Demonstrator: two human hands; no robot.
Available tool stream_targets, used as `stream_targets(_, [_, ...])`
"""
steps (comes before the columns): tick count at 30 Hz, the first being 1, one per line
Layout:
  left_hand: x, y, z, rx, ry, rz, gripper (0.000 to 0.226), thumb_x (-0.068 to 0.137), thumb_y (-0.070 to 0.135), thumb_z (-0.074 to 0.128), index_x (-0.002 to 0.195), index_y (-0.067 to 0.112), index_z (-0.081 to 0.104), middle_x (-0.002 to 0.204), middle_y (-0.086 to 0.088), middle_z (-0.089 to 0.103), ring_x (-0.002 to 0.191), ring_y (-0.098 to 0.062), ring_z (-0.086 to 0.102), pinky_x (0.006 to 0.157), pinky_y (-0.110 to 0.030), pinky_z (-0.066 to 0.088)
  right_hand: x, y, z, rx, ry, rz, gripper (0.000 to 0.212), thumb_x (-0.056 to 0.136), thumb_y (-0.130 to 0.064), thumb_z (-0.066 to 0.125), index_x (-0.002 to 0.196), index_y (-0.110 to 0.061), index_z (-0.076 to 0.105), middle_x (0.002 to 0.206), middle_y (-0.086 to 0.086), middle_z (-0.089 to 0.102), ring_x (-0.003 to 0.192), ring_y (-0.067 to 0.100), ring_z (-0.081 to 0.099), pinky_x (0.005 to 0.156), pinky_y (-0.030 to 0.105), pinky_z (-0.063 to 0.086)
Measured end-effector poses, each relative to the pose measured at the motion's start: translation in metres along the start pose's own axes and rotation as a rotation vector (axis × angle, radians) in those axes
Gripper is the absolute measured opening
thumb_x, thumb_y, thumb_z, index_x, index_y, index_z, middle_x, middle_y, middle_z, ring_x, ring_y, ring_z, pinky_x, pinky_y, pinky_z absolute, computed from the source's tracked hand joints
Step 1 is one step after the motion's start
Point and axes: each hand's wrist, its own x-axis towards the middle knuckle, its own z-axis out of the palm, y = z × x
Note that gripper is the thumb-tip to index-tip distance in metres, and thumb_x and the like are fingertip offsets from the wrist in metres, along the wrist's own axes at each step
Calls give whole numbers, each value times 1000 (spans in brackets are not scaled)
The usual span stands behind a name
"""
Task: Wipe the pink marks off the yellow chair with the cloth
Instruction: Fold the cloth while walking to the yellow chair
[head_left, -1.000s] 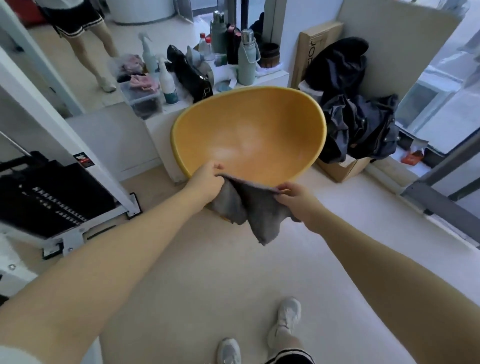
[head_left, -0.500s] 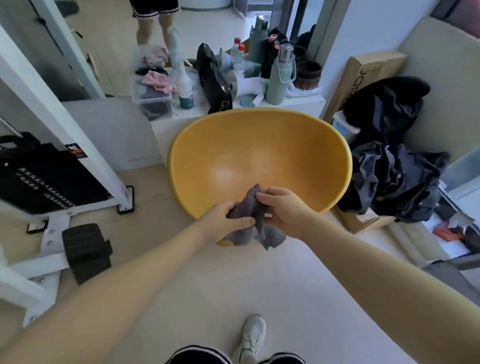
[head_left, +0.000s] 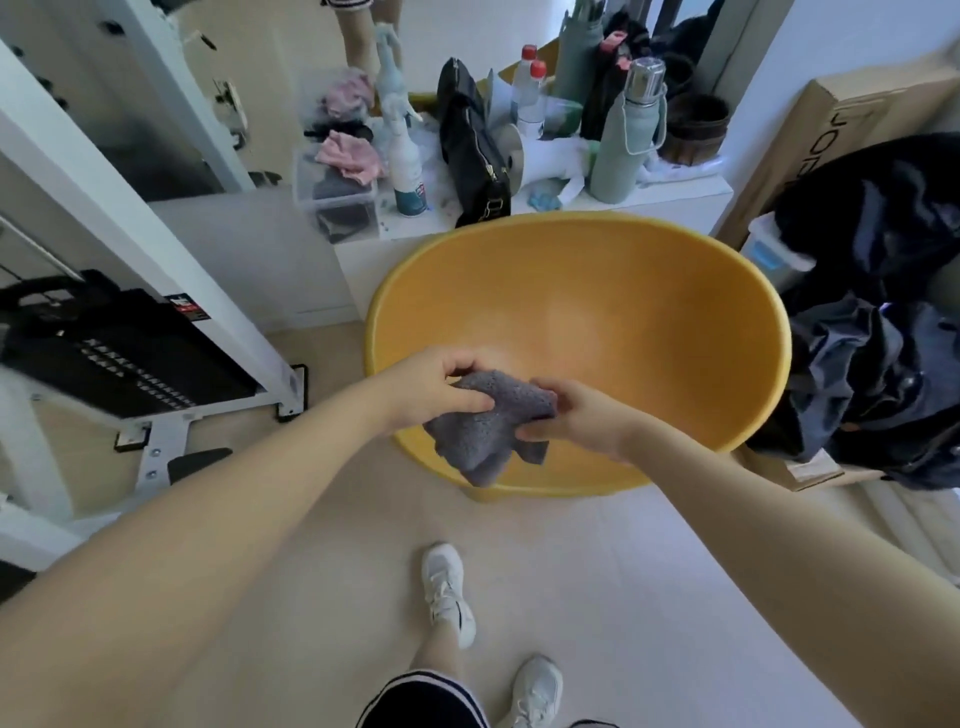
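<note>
We start with the grey cloth (head_left: 488, 423), bunched between both our hands and hanging in front of the near rim of the yellow chair (head_left: 649, 332), whose scooped seat spreads out just beyond our knuckles. Our left hand (head_left: 441, 387) is curled closed over the cloth's upper left edge, thumb and fingers pinching the fabric; our right hand (head_left: 576, 415) is likewise closed on the cloth's right side, so the cloth is held between the two, with a loose corner dangling below them. The cloth does not seem to be pressed to the seat; we judge it is being gathered or folded into a pad, so wiping looks not yet begun. In the seat beyond our hands we can make out no pink marks, only a pale sheen, so we cannot tell whether any remain or where they lie. Farther past the chair stands a white ledge (head_left: 691, 195) crowded with a spray bottle (head_left: 405, 156) and a green flask (head_left: 626, 135); off beyond our right hand lies a heap of dark clothing (head_left: 878, 332).
</note>
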Motion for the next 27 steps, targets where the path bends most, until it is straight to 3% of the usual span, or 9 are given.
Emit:
stream_targets(4, [38, -12, -42, -243, 297, -45, 11, 84, 7, 65, 88, 16, 59, 86, -5, 62, 74, -16, 57, 66, -28, 45, 38, -11, -10, 258, -18, 69, 24, 89, -4, 56, 113, -9, 56, 108, 10, 64, 98, 22, 62, 93, 37, 47])
stream_targets(8, [76, -37, -65, -942, 107, -261, 24, 94, 34, 48, 114, 23, 55, 108, 1, 64, 93, -14, 60, 85, -34, 44, 85, -29, -16, 562, 116, 85, 19, 96, -5, 44, 96, -15, 60, 90, 2, 68, 81, 15, 66, 79, 33, 50])
stream_targets(10, [92, -51, -66, -949, 16, -328, 25, 94, 41, 43, 111, 28, 56, 99, 7, 68, 86, -9, 62, 84, -30, 44, 108, -36, -17, 598, 159, 74, 18, 96, -6, 43, 97, -14, 59, 88, 1, 68, 78, 14, 66, 73, 29, 51])
stream_targets(14, [124, -65, -73, -926, 157, -383, 12, 94, 19, 53, 103, 11, 56, 64, 2, 64, 53, -12, 57, 41, -19, 38, 144, -32, -22, 460, 299, 234, 14, 93, -14, 53, 102, -11, 62, 95, 4, 62, 81, 12, 57, 73, 26, 42])
stream_targets(16, [136, -76, -76, -914, 182, -441, 12, 92, 18, 56, 103, 12, 57, 76, -2, 63, 64, -16, 58, 53, -25, 45, 160, -16, -21, 611, 311, 431, 20, 91, -18, 57, 111, -15, 56, 115, 3, 52, 102, 15, 52, 90, 31, 38])
stream_targets(18, [144, -87, -75, -968, 132, -445, 9, 93, 17, 54, 101, 13, 57, 82, -5, 63, 67, -16, 60, 57, -26, 48, 171, -3, -14, 866, 272, 530, 29, 91, -19, 54, 119, -13, 49, 130, 6, 42, 126, 28, 38, 104, 50, 28])
stream_targets(22, [160, -118, -60, -809, 178, -445, 14, 93, 15, 56, 106, 13, 56, 86, -4, 65, 62, -12, 56, 42, -15, 39, 200, 20, 0, 1087, 377, 209, 18, 87, 10, 40, 95, 3, 55, 89, 13, 60, 81, 22, 59, 69, 25, 51])
stream_targets(25, [178, -142, -47, -545, 404, -520, 38, 84, 18, 68, 116, 13, 46, 106, -4, 58, 80, -15, 54, 57, -18, 42, 219, 37, 3, 847, 460, 129, 33, 81, 24, 36, 77, -6, 50, 76, 6, 52, 73, 15, 52, 65, 21, 43])
stream_targets(27, [187, -154, -37, -285, 565, -457, 54, 78, 14, 73, 123, 9, 44, 109, -7, 48, 85, -16, 47, 71, -23, 39, 231, 47, 4, 625, 504, 93, 42, 80, 25, 37, 83, -14, 53, 80, -3, 56, 71, 5, 56, 65, 17, 45])
